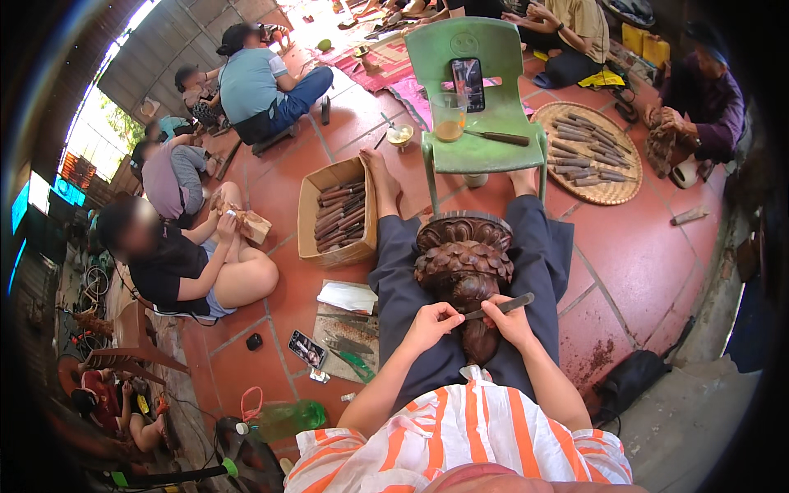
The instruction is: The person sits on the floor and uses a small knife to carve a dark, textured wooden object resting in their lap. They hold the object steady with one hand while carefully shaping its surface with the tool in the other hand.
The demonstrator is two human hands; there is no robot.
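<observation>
I'm watching the left hand (440, 323) and the right hand (508, 322) holding one chisel (518, 302) over a carved wood piece (464, 263).

Beyond them, a cardboard box (307, 214) is holding a heap of brown-handled tools (339, 218), and a round woven tray (604, 194) is carrying many more tools (588, 141). On the green chair (431, 49), a clear cup (449, 127) is holding some amber liquid. Both forearms are reaching up from the lower edge, elbows bent, hands nearly meeting above the lap. The left hand is pinching the chisel's left end between thumb and fingertips; the right hand is curling closed around its middle, its dark end poking out rightward. The carved wood piece is sitting between the legs; I'm not managing to tell what is supporting it.
</observation>
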